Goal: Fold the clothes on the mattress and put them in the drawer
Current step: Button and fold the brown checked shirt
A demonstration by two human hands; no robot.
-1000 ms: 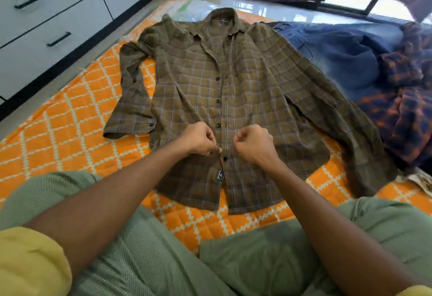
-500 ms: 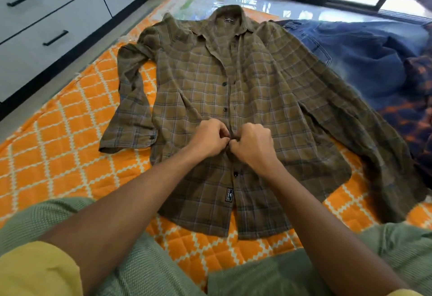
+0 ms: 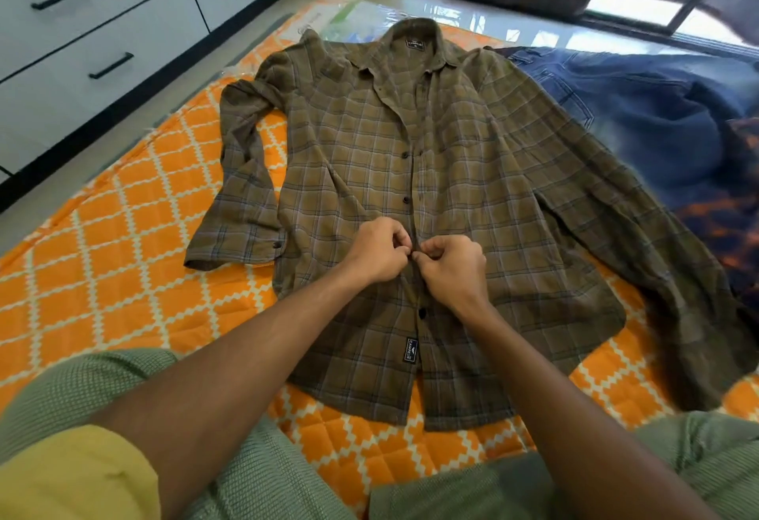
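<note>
olive plaid shirt spread flat, front up, on orange quilted mattress | left hand and right hand pinch its placket mid-front, fingers curled, knuckles nearly touching | jeans just right | drawers left

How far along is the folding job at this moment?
Early. Done: the plaid shirt lies spread flat, front up, on the mattress. In hand: the left hand and right hand pinch its front edges together at a button, mid-chest. Left: nothing is folded; the jeans and another plaid garment lie heaped beside it, and the drawers are closed.
</note>
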